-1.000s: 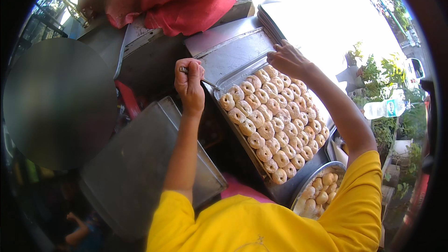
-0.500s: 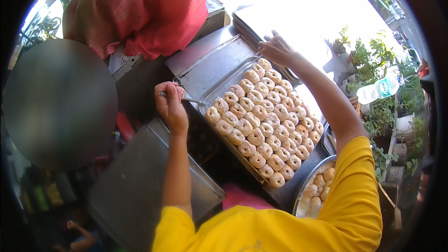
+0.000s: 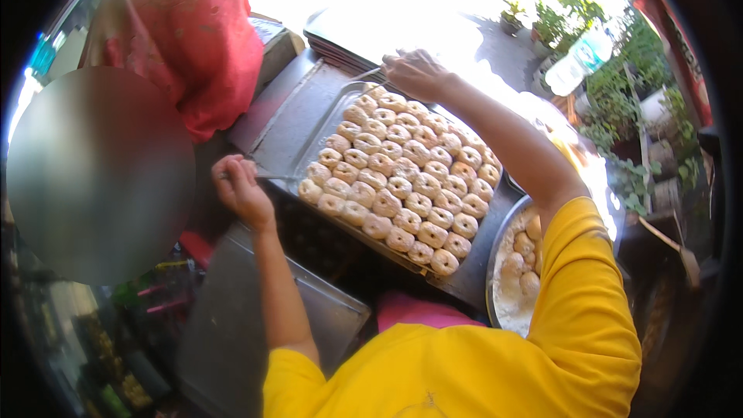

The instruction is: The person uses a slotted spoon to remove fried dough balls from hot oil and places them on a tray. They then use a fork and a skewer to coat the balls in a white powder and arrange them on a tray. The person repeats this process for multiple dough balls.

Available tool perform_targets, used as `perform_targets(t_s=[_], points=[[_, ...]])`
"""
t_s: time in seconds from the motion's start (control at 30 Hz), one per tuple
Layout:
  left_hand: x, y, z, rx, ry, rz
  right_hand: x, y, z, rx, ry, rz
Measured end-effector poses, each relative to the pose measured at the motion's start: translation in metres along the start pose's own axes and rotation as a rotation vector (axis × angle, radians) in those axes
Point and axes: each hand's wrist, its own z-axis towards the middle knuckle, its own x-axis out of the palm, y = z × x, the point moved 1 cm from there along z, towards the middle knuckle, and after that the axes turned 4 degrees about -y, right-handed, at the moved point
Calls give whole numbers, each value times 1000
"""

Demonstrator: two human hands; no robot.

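Tray (image 3: 309,143): flat metal, rectangular, set at a slant on a grey metal counter (image 3: 267,120); near half bare, the rest packed with rows of dough rings.

Dough rings (image 3: 402,178): pale, round, sugared or floured, touching one another in tight rows.

Left hand (image 3: 241,190): fingers clenched on a thin metal handle (image 3: 279,178) at the tray's near left corner; the handle meets the tray rim just beside the first row of rings.

Right hand (image 3: 418,73): fingers curled over a second thin handle (image 3: 364,75) at the tray's far corner, knuckles up; the rings lie just below the fingers, not touched by them.

Round pan (image 3: 503,294): metal, right of the tray, partly hidden by the yellow sleeve (image 3: 580,279); holds more pale dough pieces in flour.

Red cloth (image 3: 186,39): bunched heap at the counter's far left.

Bottle (image 3: 576,66): clear plastic with a green label band, lying tilted at upper right, near potted plants (image 3: 619,101); print too small to tell.

Second tray (image 3: 232,325): grey, bare, below the left forearm.
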Motion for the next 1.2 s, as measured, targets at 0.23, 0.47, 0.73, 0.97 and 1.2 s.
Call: perform_targets(t_s=[0.23, 0.47, 0.73, 0.97, 1.2], points=[[15, -54, -16, 186, 56, -57, -53, 7, -265, 228, -303, 166], [56, -101, -79, 87, 49, -210, -67, 129, -474, 722, 126, 335], [124, -131, -128, 67, 267, -259, -2, 169, -514, 850, 127, 274], [124, -142, -145, 24, 327, -354, -10, 152, -494, 956, -66, 300], [129, -151, -157, -10, 367, -400, -8, 157, -479, 902, -122, 448]])
